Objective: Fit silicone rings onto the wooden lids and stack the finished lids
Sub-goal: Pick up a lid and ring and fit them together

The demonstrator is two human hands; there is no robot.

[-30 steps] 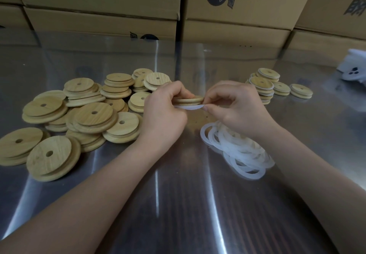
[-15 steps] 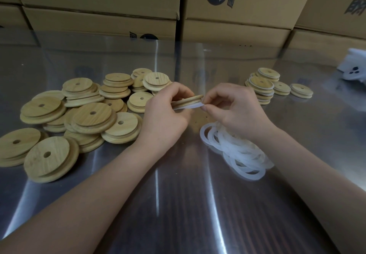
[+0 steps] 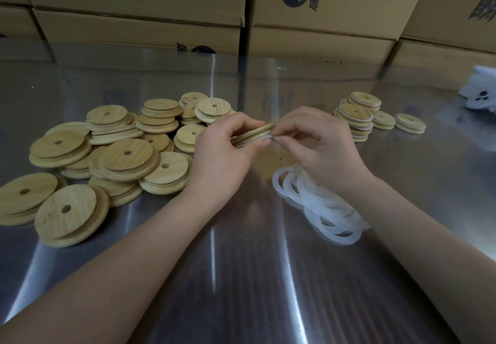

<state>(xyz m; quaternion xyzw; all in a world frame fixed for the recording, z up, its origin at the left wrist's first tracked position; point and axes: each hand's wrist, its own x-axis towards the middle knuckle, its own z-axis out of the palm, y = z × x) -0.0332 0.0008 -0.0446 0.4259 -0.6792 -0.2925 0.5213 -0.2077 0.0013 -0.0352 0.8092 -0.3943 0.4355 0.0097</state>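
My left hand [image 3: 225,150] grips a round wooden lid [image 3: 255,134] edge-on, tilted up to the right, above the table's middle. A white silicone ring [image 3: 265,136] runs along the lid's lower edge, and my right hand [image 3: 316,142] pinches that ring at the lid's right rim. A loose pile of white silicone rings [image 3: 319,204] lies on the table under my right wrist. Bare wooden lids with centre holes [image 3: 107,161] lie heaped at the left. Lids with white rims sit in small stacks [image 3: 357,118] at the far right.
The work surface is a shiny metal table [image 3: 241,276]. Cardboard boxes [image 3: 322,21] form a wall along its far edge. A white object with dark holes [image 3: 480,94] sits at the right edge. Two single ringed lids [image 3: 409,123] lie beside the stacks.
The lid has tipped from nearly level to tilted up on the right. My two hands have drawn closer together at its right rim.
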